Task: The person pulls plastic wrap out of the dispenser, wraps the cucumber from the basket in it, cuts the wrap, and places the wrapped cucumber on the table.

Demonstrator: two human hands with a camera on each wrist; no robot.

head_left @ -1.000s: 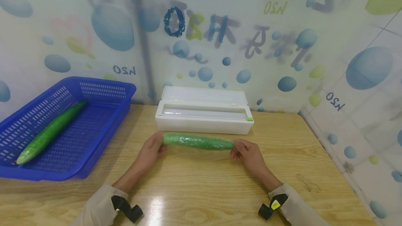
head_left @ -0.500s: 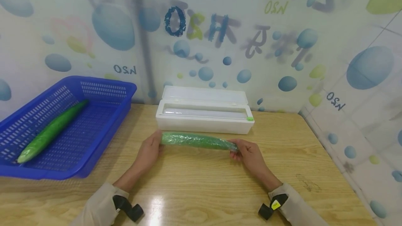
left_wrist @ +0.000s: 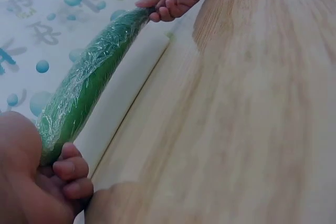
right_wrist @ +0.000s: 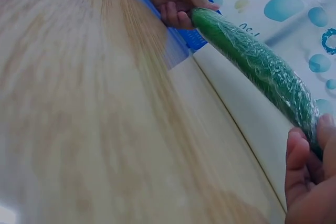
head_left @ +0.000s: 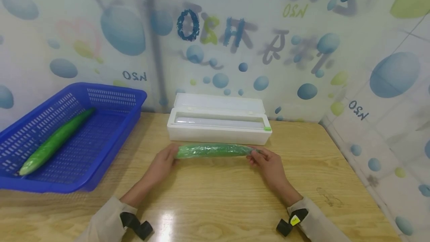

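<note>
A cucumber [head_left: 215, 150] wrapped in shiny clear film is held level above the table, in front of the white box. My left hand [head_left: 162, 163] grips its left end, thumb on top and fingers curled beneath, as the left wrist view of the wrapped cucumber [left_wrist: 86, 85] shows. At the other end my right hand [head_left: 268, 163] pinches the tip, where the film looks gathered. In the right wrist view crinkled film covers the cucumber [right_wrist: 257, 66] along its length.
An open white cling film box [head_left: 218, 133] with a roll inside stands against the wall. On the left is a blue basket [head_left: 114, 148] with another cucumber [head_left: 55, 141] in it. The wooden table [head_left: 215, 204] meets a wall at its right edge.
The wrapped cucumber has rolled and shifted slightly between my hands, its left end moving a little right. More of the gathered film at its right end came into view. Both hands keep hold.
</note>
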